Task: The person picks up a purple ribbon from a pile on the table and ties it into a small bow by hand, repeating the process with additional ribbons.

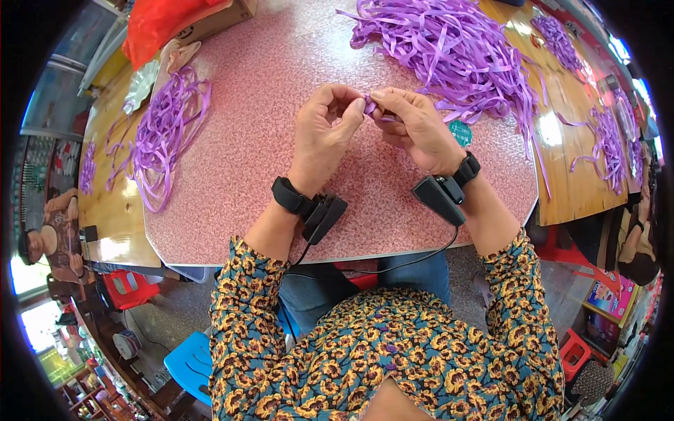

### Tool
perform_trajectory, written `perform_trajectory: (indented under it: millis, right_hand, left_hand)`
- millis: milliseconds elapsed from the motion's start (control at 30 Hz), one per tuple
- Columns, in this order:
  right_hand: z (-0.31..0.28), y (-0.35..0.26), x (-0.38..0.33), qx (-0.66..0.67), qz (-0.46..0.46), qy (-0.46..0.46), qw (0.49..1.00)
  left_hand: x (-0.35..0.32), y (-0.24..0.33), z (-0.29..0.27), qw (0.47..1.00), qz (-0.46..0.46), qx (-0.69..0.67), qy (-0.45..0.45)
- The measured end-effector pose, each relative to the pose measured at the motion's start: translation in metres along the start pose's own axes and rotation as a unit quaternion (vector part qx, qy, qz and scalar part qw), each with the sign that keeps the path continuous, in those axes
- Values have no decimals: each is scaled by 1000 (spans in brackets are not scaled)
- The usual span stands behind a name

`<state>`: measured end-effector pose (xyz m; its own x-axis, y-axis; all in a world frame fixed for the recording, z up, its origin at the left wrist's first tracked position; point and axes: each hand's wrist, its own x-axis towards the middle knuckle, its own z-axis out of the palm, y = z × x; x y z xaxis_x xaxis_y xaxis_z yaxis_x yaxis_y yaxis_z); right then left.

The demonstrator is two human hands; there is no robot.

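- Above the pink speckled desk with cut corners [239, 168], between the two hands, is a small piece of narrow, shiny purple ribbon [370, 107]; whether it is folded or knotted, I cannot tell.
- On one side, the bare left hand [324, 133] has thumb and index finger closed on this ribbon; on the other side, the bare right hand [423, 130] pinches it, its other fingers curled below.
- It seems very light and soft: at the far side of the desk, in the large tangled heap of purple ribbons [449, 56], the strips bend and loop freely.
- Its gloss suggests a smooth surface, which may slip, so a firm pinch with the finger pads should suit.
- It is probably not fragile, but easily creased; from the heap, a loose end appears the best hold.
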<state>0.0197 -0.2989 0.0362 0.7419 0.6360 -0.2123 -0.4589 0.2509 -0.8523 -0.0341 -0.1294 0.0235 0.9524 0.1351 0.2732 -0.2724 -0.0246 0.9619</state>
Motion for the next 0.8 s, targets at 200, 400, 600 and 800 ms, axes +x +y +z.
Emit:
perform_trajectory:
  millis: [200,400,600,800]
  right_hand:
    - [0,-3,0,23,15,-6,1000]
    - [7,-6,-1,44,-10,7,999]
    - [2,1,1,25,-40,31,998]
    - [9,1,1,-92,-106,75,987]
  left_hand:
    - [2,-2,-1,997,-20,-70,-1]
    - [6,2,-7,987,-44,-156,-13]
    - [6,-1,-8,981,-48,-188,-23]
    - [7,-2,-8,984,-40,-172,-30]
